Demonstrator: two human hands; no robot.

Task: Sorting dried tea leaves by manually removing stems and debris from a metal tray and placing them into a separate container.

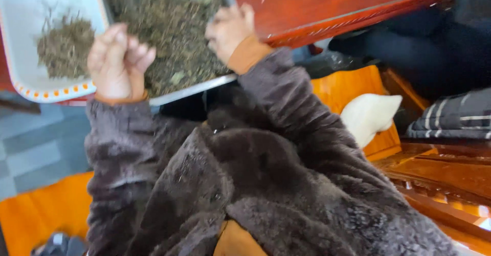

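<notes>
Dried greenish-brown leaves (163, 26) fill a metal tray (197, 86) at the red tabletop's (327, 0) near edge. The left hand (116, 62) is curled, fingers bunched, over them; the right hand (229, 29) grips the tray's rim. A white tray (20, 10) lies beside.

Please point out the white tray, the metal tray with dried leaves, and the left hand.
white tray (20, 56): head view, bare left wall.
metal tray (194, 88): head view, near rim.
left hand (116, 59): head view, middle of hand.
</notes>
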